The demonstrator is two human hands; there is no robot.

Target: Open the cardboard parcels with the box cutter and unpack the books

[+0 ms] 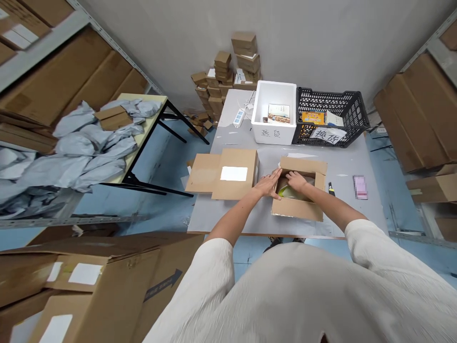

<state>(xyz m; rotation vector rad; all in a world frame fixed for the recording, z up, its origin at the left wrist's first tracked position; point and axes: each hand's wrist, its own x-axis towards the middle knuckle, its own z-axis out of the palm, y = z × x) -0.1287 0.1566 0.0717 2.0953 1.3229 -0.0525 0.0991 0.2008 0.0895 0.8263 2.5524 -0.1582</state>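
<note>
An open cardboard box (298, 209) stands near the front edge of the grey table, its flaps folded outward. Something in clear wrapping with a yellow-green part (284, 191) lies inside it. My left hand (268, 184) rests on the box's left side, fingers spread. Reaching into the box, my right hand (296, 181) has its fingertips near the left inner wall; whether it grips anything is hidden. Left of my left hand is a closed box with a white label (233, 173), overlapping a flatter box (203, 173). A black and yellow cutter (331, 189) lies to the right.
Behind the boxes stand a white foam bin (274, 137) and a black crate (357, 121) holding small packs. A power strip (239, 117) lies at the back left, a pink item (360, 186) at the right. Grey parcels (64, 171) cover a side table. Large cartons fill the lower left.
</note>
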